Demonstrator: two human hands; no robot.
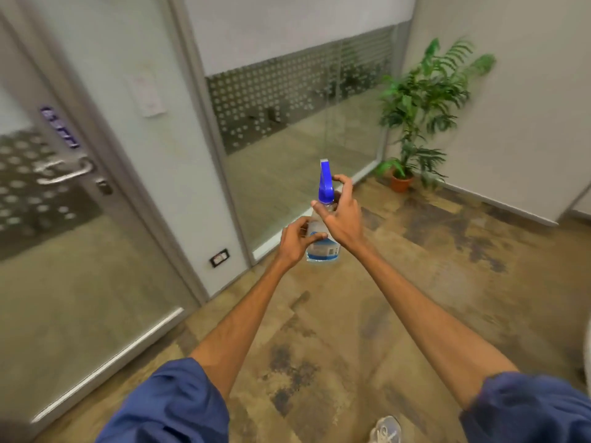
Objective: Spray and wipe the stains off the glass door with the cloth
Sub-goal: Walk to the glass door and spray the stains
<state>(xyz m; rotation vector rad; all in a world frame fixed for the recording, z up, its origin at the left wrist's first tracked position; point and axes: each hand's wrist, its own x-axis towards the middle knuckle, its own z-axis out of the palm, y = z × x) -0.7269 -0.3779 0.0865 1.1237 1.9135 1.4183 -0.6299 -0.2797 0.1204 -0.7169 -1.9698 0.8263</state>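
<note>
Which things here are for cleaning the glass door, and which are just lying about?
For the job: spray bottle, gripped by left hand and right hand; glass door. No cloth in view.
Just there: potted plant, wall socket, paper notice.

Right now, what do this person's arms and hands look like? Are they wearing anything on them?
The left hand and right hand are bare: no gloves, and no watch or rings that I can see. The arms are uncovered up to about the elbows. There the left sleeve and right sleeve begin, both of loose, creased dark blue cloth.
</note>
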